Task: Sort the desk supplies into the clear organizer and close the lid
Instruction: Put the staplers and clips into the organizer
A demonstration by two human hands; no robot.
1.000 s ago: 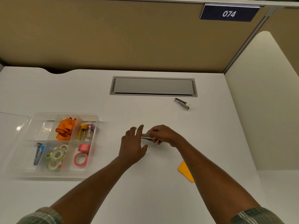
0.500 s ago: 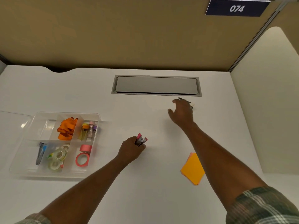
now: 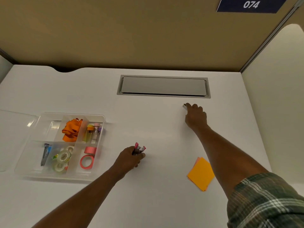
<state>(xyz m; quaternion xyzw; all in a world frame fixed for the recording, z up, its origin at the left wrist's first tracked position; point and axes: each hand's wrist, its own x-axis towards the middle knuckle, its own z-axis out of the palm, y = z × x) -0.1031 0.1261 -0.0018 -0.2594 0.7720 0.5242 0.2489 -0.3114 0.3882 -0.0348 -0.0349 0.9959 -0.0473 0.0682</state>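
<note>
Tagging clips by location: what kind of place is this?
Likely an office cubicle: a white desk with a built-in cable hatch, tan partition walls, and a numbered sign "074".

At my one o'clock, a dark blue sign (image 3: 251,4) on the tan partition wall (image 3: 115,30) reads "074" in white numerals.

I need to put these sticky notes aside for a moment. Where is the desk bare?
Bare: between the organizer and the left hand; between both hands; below the cable hatch. Crowded: the organizer compartments; the right hand covers the small clip.
</note>
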